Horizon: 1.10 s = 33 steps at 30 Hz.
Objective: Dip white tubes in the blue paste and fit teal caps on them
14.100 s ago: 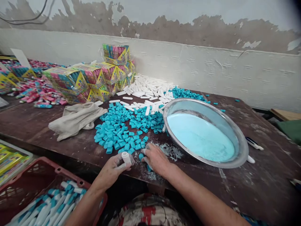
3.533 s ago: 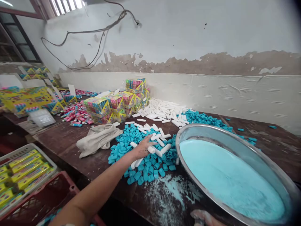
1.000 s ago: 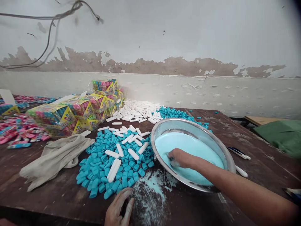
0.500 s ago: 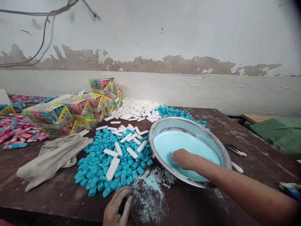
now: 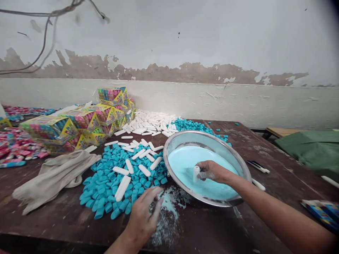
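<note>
While a peeling wall (image 5: 169, 67) backs the powdery table (image 5: 206, 225), the right hand (image 5: 212, 171) clamps a tube (image 5: 196, 174), the left hand (image 5: 144, 213) gaping.

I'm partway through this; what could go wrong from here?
The white tube in the right hand has its open end up, so tipping it might spill anything inside. The left hand is close to the blue caps and could scatter some. Loose powder lies beside the basin and might get smeared.

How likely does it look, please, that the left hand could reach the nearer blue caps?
Probably yes: the left hand seems empty, and the nearer blue caps lie beside it, nothing between.
</note>
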Each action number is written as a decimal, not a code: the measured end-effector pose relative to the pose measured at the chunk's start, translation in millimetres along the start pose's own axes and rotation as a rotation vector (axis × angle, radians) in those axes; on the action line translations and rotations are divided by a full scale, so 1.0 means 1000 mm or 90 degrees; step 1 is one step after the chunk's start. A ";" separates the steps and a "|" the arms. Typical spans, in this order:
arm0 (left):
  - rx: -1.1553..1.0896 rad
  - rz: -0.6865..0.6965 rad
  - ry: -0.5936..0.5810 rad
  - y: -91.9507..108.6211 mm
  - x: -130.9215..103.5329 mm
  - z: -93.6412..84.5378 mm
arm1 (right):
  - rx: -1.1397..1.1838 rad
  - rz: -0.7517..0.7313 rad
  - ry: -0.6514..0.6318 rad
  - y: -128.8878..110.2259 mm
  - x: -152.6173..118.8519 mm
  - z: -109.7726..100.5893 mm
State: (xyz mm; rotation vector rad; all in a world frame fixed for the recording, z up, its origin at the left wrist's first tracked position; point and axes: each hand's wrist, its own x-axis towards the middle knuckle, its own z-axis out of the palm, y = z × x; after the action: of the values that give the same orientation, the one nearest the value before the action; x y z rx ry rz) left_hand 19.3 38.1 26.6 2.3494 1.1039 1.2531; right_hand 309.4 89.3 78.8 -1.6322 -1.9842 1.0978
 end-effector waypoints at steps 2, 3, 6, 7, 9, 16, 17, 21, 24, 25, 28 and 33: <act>-0.016 0.026 -0.061 0.020 0.034 0.013 | 0.012 0.002 0.016 0.000 -0.006 0.000; -0.012 0.035 -0.101 0.029 0.051 0.022 | 0.017 0.002 0.023 -0.001 -0.009 0.000; 0.062 0.024 -0.248 0.050 0.093 0.052 | 0.036 -0.009 0.059 -0.002 -0.016 0.000; 0.093 0.008 -0.300 0.054 0.103 0.063 | 0.044 -0.015 0.075 -0.002 -0.019 0.000; 0.134 -0.023 -0.383 0.058 0.119 0.082 | 0.058 -0.026 0.097 0.000 -0.023 -0.001; 0.148 -0.003 -0.396 0.048 0.133 0.098 | -0.179 -0.092 0.311 0.024 -0.036 0.003; 0.152 0.003 -0.390 0.047 0.133 0.096 | -0.233 -0.107 0.293 0.025 -0.039 0.006; 0.147 0.014 -0.383 0.044 0.133 0.093 | -0.362 -0.134 0.228 0.023 -0.045 0.016; 0.123 0.026 -0.377 0.044 0.131 0.091 | -0.429 -0.166 0.241 0.022 -0.046 0.016; 0.112 0.029 -0.372 0.044 0.130 0.089 | -0.435 -0.168 0.241 0.023 -0.046 0.014; 0.055 0.029 -0.338 0.043 0.124 0.069 | -0.407 -0.140 0.322 0.028 -0.049 0.006; -0.217 -0.069 -0.201 0.015 0.095 0.003 | -0.296 -0.207 0.462 0.006 -0.065 0.016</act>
State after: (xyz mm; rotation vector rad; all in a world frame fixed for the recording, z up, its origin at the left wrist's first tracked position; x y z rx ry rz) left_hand 62.0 97.2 89.6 2.1056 0.8300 0.9091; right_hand 320.2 22.5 77.2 -1.5155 -1.9418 -0.1012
